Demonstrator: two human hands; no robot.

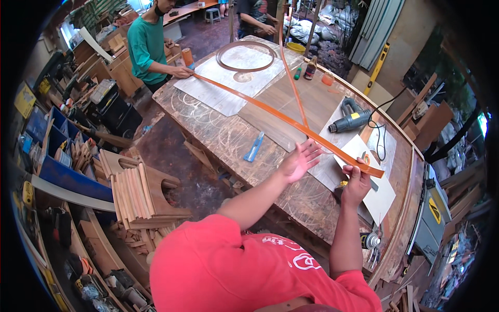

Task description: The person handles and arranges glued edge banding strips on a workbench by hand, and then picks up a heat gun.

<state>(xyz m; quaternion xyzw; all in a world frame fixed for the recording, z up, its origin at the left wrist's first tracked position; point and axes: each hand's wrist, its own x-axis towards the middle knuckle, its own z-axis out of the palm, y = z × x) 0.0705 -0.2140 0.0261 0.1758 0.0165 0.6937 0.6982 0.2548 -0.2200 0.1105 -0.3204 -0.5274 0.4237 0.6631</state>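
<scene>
Head: cluttered workshop (176, 143), scuffed table (215, 134), left fingers (312, 148) apart, right fingers (355, 172) around orange strip (275, 112)

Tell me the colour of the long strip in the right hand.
The strip is orange; head view.

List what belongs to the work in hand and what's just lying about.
In the work:
long, flat orange strip, its ends in the right hand and a co-worker's hand
scratched wooden workbench beneath

Apparently just lying about:
grey heat gun with black cord
slim blue utility knife
yellow spirit level
stacked brown wooden pieces
</scene>
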